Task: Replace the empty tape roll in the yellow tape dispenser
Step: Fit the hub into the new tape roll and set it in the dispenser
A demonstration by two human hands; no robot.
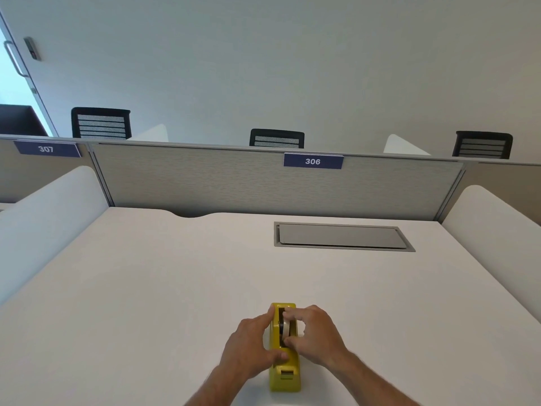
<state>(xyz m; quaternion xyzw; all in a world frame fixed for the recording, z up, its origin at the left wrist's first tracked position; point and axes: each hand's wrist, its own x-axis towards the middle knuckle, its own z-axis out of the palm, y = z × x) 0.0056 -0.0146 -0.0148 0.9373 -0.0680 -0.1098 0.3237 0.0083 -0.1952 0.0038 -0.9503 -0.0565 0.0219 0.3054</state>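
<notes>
The yellow tape dispenser (285,373) stands on the white desk (164,288) near its front edge, its cutter end toward me. My left hand (251,344) wraps the dispenser's left side, thumb on top near the cutter. My right hand (314,335) pinches the pale tape roll (286,325) sitting in the dispenser's slot, fingers at its front and back. The roll's dark hub shows just left of it. How much tape is on the roll I cannot tell.
A grey cable hatch (342,236) is set into the desk at the back right. A fabric partition (234,180) with a "306" label closes the far side, white side dividers (44,212) flank the desk, and black chairs stand beyond.
</notes>
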